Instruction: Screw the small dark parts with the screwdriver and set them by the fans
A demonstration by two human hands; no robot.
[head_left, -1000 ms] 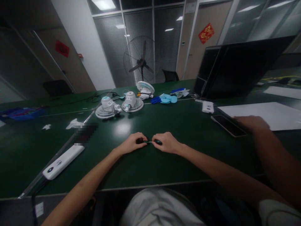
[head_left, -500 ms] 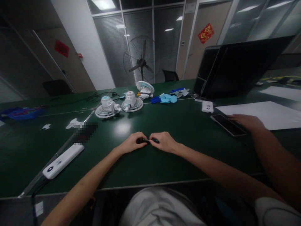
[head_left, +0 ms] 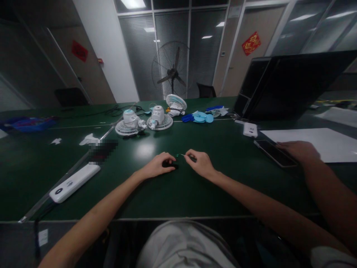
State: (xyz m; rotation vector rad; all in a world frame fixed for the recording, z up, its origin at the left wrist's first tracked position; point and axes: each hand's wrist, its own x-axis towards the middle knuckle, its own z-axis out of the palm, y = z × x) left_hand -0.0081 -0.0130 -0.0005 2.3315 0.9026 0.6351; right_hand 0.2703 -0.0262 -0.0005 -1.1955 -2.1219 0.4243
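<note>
My right hand (head_left: 201,162) is closed around a thin tool whose slender pale tip (head_left: 182,155) points left. Its kind is too small to make out. Just off that tip lies a tiny green piece (head_left: 177,155), blurred against the green table (head_left: 156,201). My left hand (head_left: 159,165) rests on the table a little to the left, thumb and fingers apart. A dark patch shows between them; I cannot tell whether it is shadow or a dark object.
Small white fans (head_left: 158,118) stand at the back beside blue gloves (head_left: 199,117). A white power bank (head_left: 75,183) lies on the left. Another person's hand (head_left: 299,152) touches a phone (head_left: 275,152) near white paper (head_left: 329,143). A black monitor (head_left: 301,87) stands behind.
My hands have moved apart. The right one drew right and slightly up with the thin tool, and the green piece now shows outside my left fingers. The view has shifted slightly.
</note>
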